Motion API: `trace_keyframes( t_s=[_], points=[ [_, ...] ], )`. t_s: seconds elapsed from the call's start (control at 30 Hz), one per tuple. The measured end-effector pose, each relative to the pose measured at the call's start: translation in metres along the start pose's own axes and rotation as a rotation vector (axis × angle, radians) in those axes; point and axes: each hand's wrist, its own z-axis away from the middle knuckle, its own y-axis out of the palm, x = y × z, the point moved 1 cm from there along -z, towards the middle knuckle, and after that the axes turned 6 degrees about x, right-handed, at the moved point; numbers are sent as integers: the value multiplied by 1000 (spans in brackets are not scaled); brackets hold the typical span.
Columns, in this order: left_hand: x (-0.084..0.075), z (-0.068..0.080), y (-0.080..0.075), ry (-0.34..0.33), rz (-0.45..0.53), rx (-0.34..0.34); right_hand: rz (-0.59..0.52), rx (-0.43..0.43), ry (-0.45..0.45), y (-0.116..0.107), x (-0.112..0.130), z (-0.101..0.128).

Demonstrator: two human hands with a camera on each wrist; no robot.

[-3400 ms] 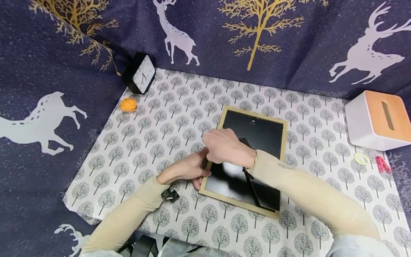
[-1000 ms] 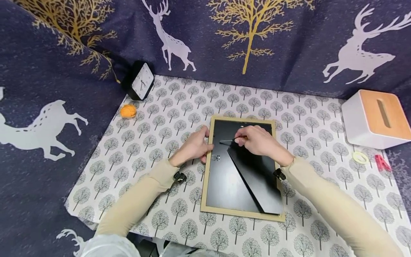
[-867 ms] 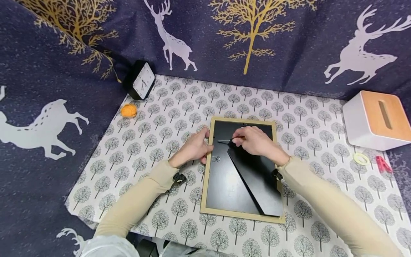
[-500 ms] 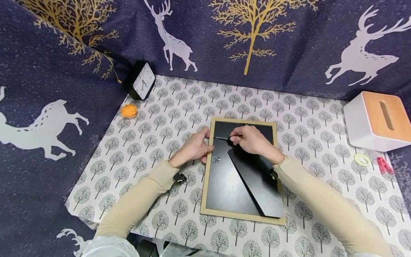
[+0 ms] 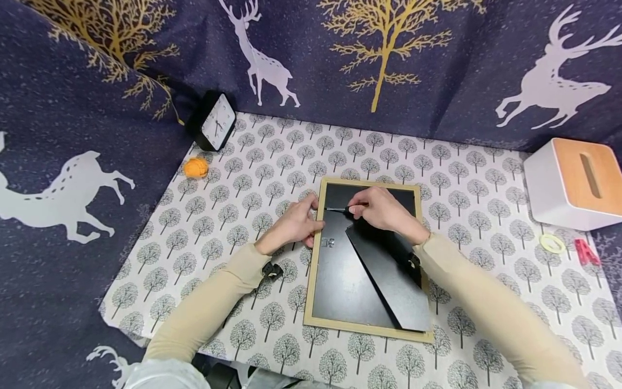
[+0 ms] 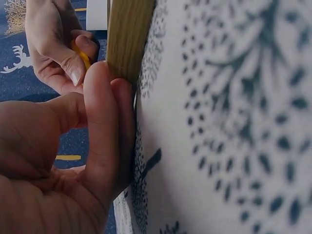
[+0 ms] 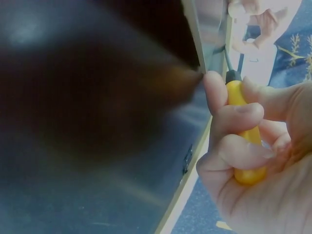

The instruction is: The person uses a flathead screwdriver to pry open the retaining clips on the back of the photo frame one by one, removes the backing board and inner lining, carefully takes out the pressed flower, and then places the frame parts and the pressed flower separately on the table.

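We have the picture frame [image 5: 367, 259] lying face down on the tree-print cloth [image 5: 252, 162], near the middle of the table, its black backing up and the folding stand [image 5: 389, 270] slanting across it. Our left hand [image 5: 293, 224] steadies the frame's left rail, fingers curled against the wooden edge and pinching it (the left wrist view shows fingertips pressed right on the wood). Our right hand [image 5: 381, 208] grips a small yellow-handled screwdriver [image 7: 241, 131], fingers wrapped round the handle, its thin shaft pointing left toward the far-left part of the backing.

To do this well, we judge the tip should sit squarely on the small retaining tab by the rail before any push, with the shaft kept low and nearly flat to the backing so it does not skate across the black board. The left hand should bear down firmly so the frame cannot slide, with its fingertips kept out of the blade's line.
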Motion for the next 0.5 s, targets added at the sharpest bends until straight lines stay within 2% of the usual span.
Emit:
trace_keyframes(
  t_s=[0.2, 0.4, 0.5],
  points=[
    [0, -1, -1, 21, -37, 6, 54, 14, 2, -5, 8, -6],
    [0, 0, -2, 4, -35, 10, 240, 21, -33, -14, 41, -15],
    [-1, -1, -2, 5, -34, 11, 311, 19, -17, -17, 58, -19]
  ],
)
